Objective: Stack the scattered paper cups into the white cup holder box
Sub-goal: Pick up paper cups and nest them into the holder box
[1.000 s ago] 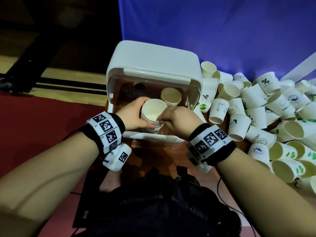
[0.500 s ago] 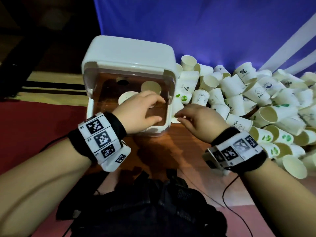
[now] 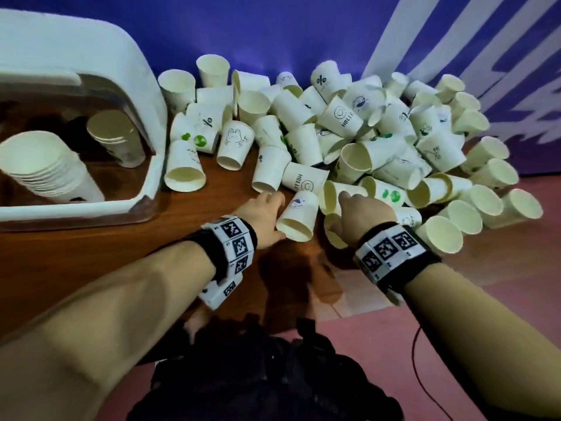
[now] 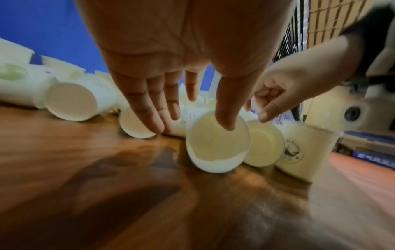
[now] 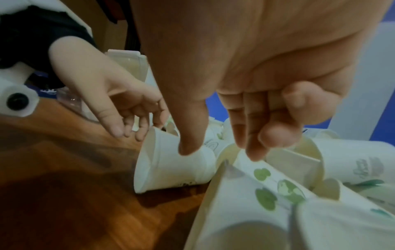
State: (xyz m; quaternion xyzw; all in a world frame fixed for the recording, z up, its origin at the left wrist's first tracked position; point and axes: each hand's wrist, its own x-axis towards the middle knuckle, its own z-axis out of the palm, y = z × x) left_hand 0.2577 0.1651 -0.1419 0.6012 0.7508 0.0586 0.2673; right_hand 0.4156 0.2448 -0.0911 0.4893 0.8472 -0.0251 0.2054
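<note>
The white cup holder box (image 3: pixel 91 56) lies at the left with its opening toward me, holding two stacks of paper cups (image 3: pixel 45 165) (image 3: pixel 117 138). Many loose cups (image 3: pixel 379 132) are heaped to its right. My left hand (image 3: pixel 277 214) (image 4: pixel 192 121) is beside a cup on its side (image 3: pixel 297 217) (image 4: pixel 218 145), fingers straight, thumb tip at the rim. My right hand (image 3: pixel 355 208) (image 5: pixel 218 152) hovers at the pile's near edge. Its thumb rests on that same cup (image 5: pixel 171 169) and its first fingers touch a green-dotted cup (image 5: pixel 267 191); it grips nothing.
Box and cups sit on a brown wooden board (image 3: pixel 91 268) laid over a red floor (image 3: pixel 455 299). A blue backdrop (image 3: pixel 273 31) closes the far side. A dark bag (image 3: pixel 258 375) and a thin cable (image 3: pixel 425 375) lie near me.
Both hands let go of the cup stack in the box and moved right to the loose pile. The view has panned right with them.
</note>
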